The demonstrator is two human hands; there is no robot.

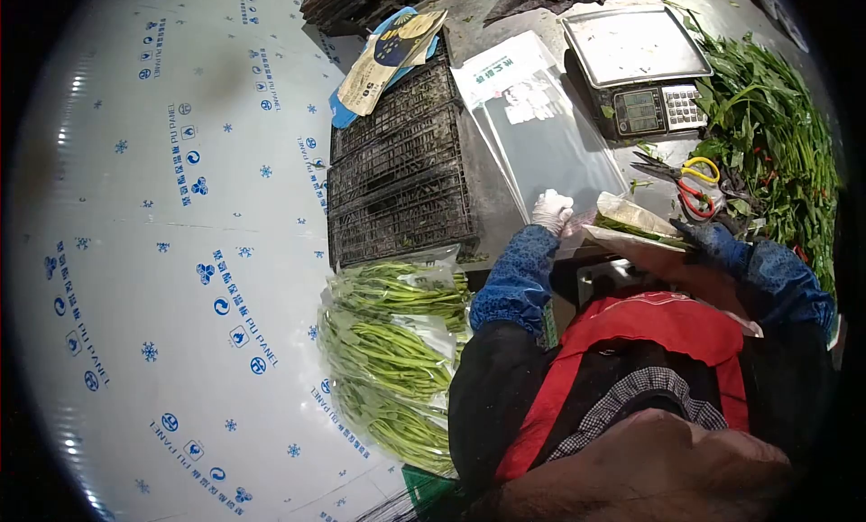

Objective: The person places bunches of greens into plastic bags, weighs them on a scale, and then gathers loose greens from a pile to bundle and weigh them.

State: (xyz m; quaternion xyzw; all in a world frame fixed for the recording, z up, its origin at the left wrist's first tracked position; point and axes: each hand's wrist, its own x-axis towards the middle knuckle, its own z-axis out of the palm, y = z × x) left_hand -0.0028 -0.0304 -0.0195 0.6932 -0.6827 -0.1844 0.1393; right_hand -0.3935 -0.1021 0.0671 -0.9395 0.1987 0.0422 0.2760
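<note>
My left hand (552, 211), in a white glove, is closed at the lower end of a stack of clear plastic bags (564, 157) with green print. What its fingers hold, if anything, is hidden. My right hand (714, 240), in a dark glove, grips the right end of a bundle of greens in a pale wrapper (636, 220). This bundle lies sideways in front of my red apron. Just beyond the right hand are scissors (693, 181) with yellow and red handles.
A digital scale (640, 48) stands at the back. Loose leafy greens (785, 143) are heaped along the right side. Black plastic crates (397, 179) are left of the bags, with a printed paper bag (392, 62) on top. Bagged green stems (388, 351) lie at my left, beside a white panel wall (180, 251).
</note>
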